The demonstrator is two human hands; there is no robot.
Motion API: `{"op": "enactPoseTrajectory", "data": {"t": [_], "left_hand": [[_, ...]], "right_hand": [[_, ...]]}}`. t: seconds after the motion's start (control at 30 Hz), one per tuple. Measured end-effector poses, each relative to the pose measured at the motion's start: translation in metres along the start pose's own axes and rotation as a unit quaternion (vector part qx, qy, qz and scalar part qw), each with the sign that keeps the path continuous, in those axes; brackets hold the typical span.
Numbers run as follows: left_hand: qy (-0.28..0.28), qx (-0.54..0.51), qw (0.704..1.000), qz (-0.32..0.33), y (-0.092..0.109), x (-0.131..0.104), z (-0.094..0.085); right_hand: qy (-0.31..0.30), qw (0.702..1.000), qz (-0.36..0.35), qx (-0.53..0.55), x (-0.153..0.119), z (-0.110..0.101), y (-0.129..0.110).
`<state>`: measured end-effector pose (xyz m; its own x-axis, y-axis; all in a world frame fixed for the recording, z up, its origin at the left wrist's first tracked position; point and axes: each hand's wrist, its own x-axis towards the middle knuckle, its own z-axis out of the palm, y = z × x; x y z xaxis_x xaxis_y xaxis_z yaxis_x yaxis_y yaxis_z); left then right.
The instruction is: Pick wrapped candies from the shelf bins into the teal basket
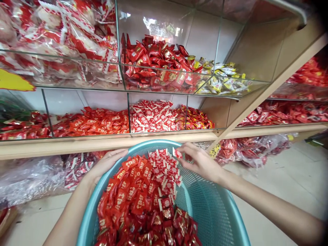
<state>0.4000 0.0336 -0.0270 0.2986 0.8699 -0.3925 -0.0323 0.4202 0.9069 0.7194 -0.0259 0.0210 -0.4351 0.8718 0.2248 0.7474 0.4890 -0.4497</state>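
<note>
A teal plastic basket (pixel 215 205) full of wrapped candies stands right in front of me. My left hand (pixel 109 164) grips its rim on the far left side. Just inside the right part of the rim, my right hand (pixel 196 159) pinches a small red-and-white wrapped candy (pixel 176 153) between thumb and fingers. Below that hand lies a heap of red-and-white candies (pixel 165 167). Orange-red packets with gold lettering (pixel 130 191) fill the left of the basket, and dark red shiny candies (pixel 166 229) lie nearest me.
Behind the basket runs a wooden shelf (pixel 77 145) with glass-fronted compartments. They hold red-and-white candies (pixel 153 116), orange-red packets (pixel 99 121) and larger red packets (pixel 159 65). Clear bags (pixel 33 177) lie under the shelf. A slanted wooden divider (pixel 256 99) rises at right.
</note>
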Motion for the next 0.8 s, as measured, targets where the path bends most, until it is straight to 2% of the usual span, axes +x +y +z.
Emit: {"op": "enactPoseTrajectory", "data": {"t": [0.1, 0.2, 0.5, 0.8], "left_hand": [[0.005, -0.001, 1.000, -0.006, 0.000, 0.001, 0.000], [0.009, -0.001, 1.000, 0.000, 0.000, 0.002, 0.000], [0.018, 0.011, 1.000, -0.005, 0.000, 0.000, -0.001], [0.011, 0.029, 0.999, 0.016, 0.000, 0.000, -0.002]], "right_hand": [[-0.086, 0.995, 0.027, -0.044, -0.013, 0.014, 0.005], [-0.125, 0.990, 0.038, -0.060, -0.014, 0.026, 0.007], [-0.117, 0.991, 0.068, -0.015, -0.003, 0.039, 0.005], [-0.123, 0.989, 0.067, -0.038, -0.003, 0.042, 0.007]]}}
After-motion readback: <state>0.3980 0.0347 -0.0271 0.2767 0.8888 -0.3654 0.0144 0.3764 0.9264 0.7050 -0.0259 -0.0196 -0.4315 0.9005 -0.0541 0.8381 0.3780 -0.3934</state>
